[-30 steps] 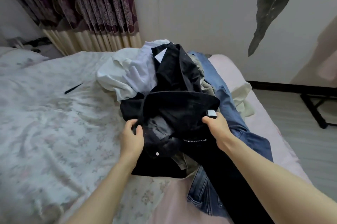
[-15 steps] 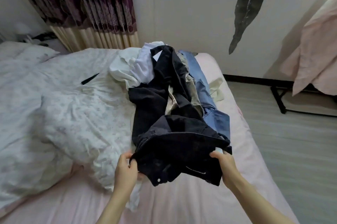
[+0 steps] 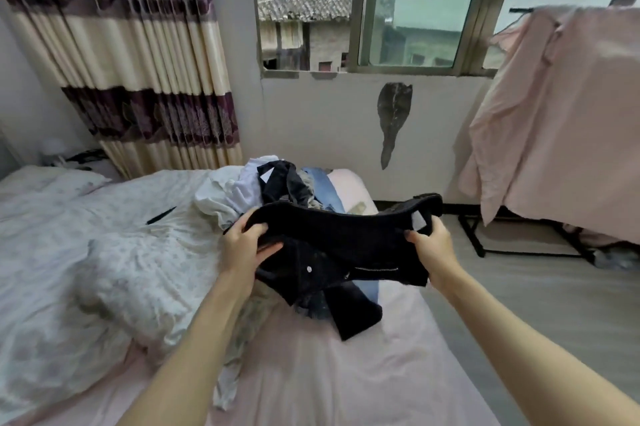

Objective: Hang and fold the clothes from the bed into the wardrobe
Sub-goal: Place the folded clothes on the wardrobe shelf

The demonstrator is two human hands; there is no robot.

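Above the bed (image 3: 346,373), your left hand (image 3: 244,245) and right hand (image 3: 431,247) each gripping the black trousers (image 3: 341,242) by the waistband, clothes pile (image 3: 273,186) behind

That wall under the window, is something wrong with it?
Yes. A dark, leaf-shaped patch sits on the white wall below the window, tapering downward. It looks like peeled paint or a stain; I cannot tell which.

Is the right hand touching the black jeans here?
Touching. The head view shows the right hand gripping one end of the black jeans' waistband, fingers curled over its edge; the left hand grips the other end.
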